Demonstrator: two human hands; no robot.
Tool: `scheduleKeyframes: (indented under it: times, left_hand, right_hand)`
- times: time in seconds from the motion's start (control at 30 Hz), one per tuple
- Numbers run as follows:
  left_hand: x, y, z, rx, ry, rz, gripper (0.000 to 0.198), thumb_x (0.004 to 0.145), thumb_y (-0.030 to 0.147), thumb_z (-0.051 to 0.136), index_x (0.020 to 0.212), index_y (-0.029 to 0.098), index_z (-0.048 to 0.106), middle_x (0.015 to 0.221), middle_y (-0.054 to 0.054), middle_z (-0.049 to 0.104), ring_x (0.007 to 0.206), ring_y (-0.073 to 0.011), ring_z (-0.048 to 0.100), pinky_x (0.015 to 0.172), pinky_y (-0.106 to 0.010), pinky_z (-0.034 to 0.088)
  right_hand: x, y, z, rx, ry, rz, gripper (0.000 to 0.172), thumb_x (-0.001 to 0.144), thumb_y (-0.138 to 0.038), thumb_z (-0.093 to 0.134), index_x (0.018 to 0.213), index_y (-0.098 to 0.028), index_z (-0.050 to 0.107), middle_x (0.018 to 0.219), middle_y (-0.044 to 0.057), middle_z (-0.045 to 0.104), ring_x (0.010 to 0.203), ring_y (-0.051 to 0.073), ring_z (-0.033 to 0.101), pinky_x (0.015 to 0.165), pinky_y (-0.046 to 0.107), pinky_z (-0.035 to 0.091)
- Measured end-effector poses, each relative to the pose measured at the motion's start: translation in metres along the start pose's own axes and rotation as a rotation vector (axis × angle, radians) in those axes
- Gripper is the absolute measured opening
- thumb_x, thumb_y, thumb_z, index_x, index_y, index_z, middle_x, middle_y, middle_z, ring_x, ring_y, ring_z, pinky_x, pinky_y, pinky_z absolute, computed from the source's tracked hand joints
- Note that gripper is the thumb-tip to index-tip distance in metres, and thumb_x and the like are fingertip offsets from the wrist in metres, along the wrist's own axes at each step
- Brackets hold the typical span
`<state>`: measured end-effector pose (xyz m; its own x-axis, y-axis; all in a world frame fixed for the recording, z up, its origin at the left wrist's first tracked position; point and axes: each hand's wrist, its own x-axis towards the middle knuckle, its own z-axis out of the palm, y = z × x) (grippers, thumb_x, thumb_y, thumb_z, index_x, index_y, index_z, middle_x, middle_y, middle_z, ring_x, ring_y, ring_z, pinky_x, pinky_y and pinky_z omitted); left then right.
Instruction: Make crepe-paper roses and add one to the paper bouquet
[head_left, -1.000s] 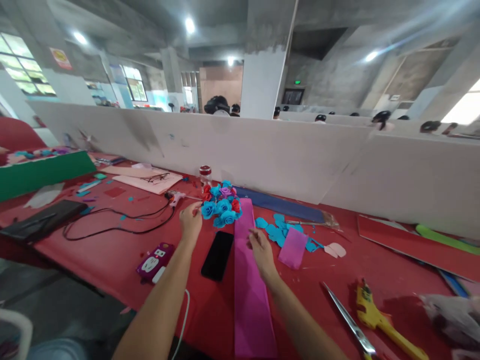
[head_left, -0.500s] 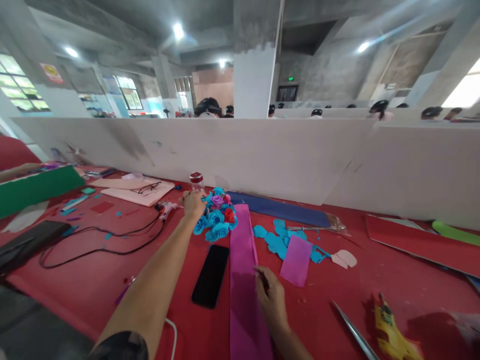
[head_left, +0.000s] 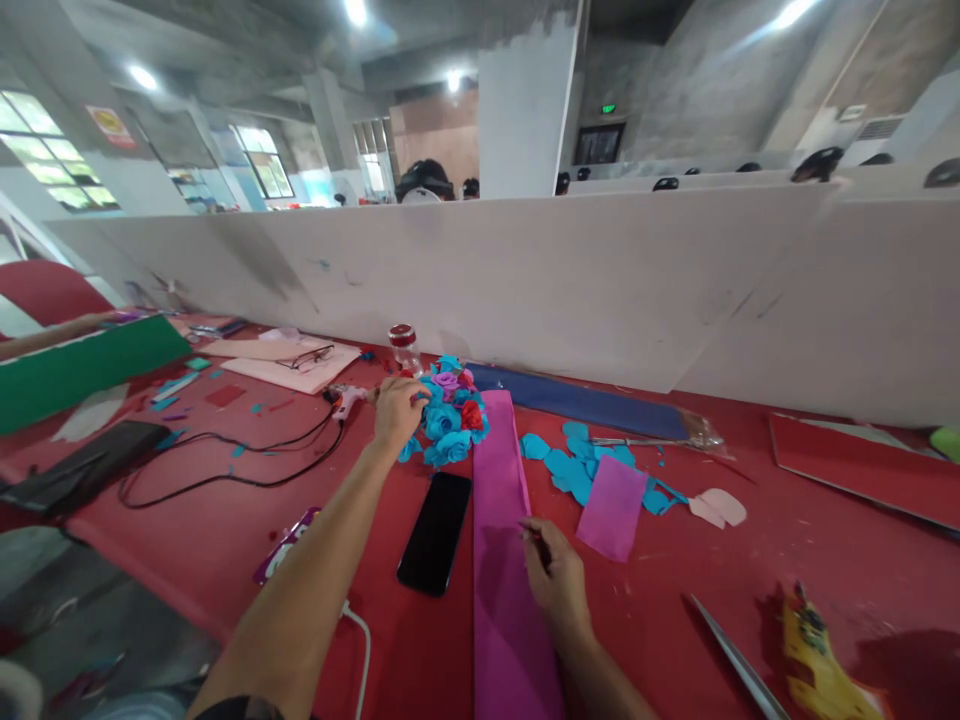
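A bunch of paper flowers [head_left: 450, 420], mostly blue with some red and purple ones, lies at the middle of the red table. My left hand [head_left: 397, 408] is at its left side, fingers bent and closed against a blue flower. Below the bunch runs a long magenta strip of crepe paper [head_left: 499, 600]. Beside the strip's right edge is my right hand [head_left: 556, 580], its thumb and fingers curled together in a pinch. Whatever lies between those fingertips is too small to make out. A black phone [head_left: 435, 533] rests left of the strip.
Blue petals [head_left: 566, 470] and a magenta paper piece [head_left: 613, 508] lie right of the strip. Scissors [head_left: 735, 655] and a yellow tool [head_left: 821, 660] are at front right. A pink glue gun [head_left: 346, 402] with a black cord and a red-lidded jar [head_left: 403, 345] stand left.
The view has shifted a little, so the table's things sit slightly further right. My left hand has moved slightly nearer the front along the flowers; my right hand stays beside the strip.
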<state>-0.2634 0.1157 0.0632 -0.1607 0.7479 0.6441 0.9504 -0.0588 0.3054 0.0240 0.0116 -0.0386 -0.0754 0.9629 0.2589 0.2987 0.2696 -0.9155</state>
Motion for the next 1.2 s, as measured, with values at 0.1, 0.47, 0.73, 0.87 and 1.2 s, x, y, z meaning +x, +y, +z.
scheduleKeyframes:
  times: [0.1,0.47,0.73,0.87,1.2]
  left_hand:
    - [-0.003,0.003,-0.002,-0.026,0.037,-0.018,0.016,0.072,0.014,0.059,0.075,0.026,0.070,0.093,-0.003,0.072,0.098,-0.0264,0.058,0.089,-0.043,0.039]
    - [-0.008,0.024,-0.036,-0.017,0.057,-0.264,0.026,0.073,0.010,0.049,0.079,0.024,0.070,0.086,-0.004,0.073,0.086,-0.0241,0.063,0.084,-0.040,0.046]
    - [-0.136,0.112,-0.032,-0.433,-0.028,-0.311,0.019,0.079,0.018,0.054,0.086,0.028,0.067,0.089,-0.004,0.069,0.083,-0.0219,0.065,0.072,-0.036,0.054]
    - [-0.177,0.159,-0.027,-0.680,-0.133,-0.398,0.019,0.083,0.021,0.052,0.094,0.026,0.067,0.091,-0.005,0.070,0.081,-0.0188,0.066,0.073,-0.032,0.055]
    - [-0.169,0.138,-0.042,-0.288,-0.133,-0.205,0.023,0.082,0.012,0.051,0.090,0.020,0.071,0.095,-0.005,0.070,0.092,-0.0198,0.061,0.090,-0.036,0.047]
  right_hand:
    - [-0.002,0.001,-0.001,-0.023,0.014,-0.001,0.023,0.085,-0.035,0.049,0.090,-0.022,0.068,0.084,0.007,0.071,0.070,0.021,0.066,0.063,0.030,0.052]
    - [0.001,-0.008,-0.016,-0.047,0.084,-0.070,0.019,0.087,-0.029,0.049,0.089,-0.021,0.066,0.078,0.006,0.066,0.066,0.019,0.061,0.060,0.028,0.048]
    - [-0.004,-0.013,-0.014,-0.021,0.047,-0.130,0.019,0.086,-0.021,0.048,0.092,-0.020,0.066,0.079,0.005,0.065,0.068,0.018,0.060,0.062,0.027,0.047]
    - [-0.003,-0.012,-0.015,-0.001,0.099,-0.157,0.019,0.086,-0.023,0.049,0.092,-0.019,0.066,0.081,0.006,0.067,0.072,0.018,0.061,0.064,0.027,0.047]
    - [-0.048,-0.035,-0.043,-0.406,-0.316,-0.359,0.038,0.084,-0.021,0.051,0.120,-0.024,0.061,0.124,0.010,0.061,0.115,0.027,0.052,0.096,0.043,0.040]
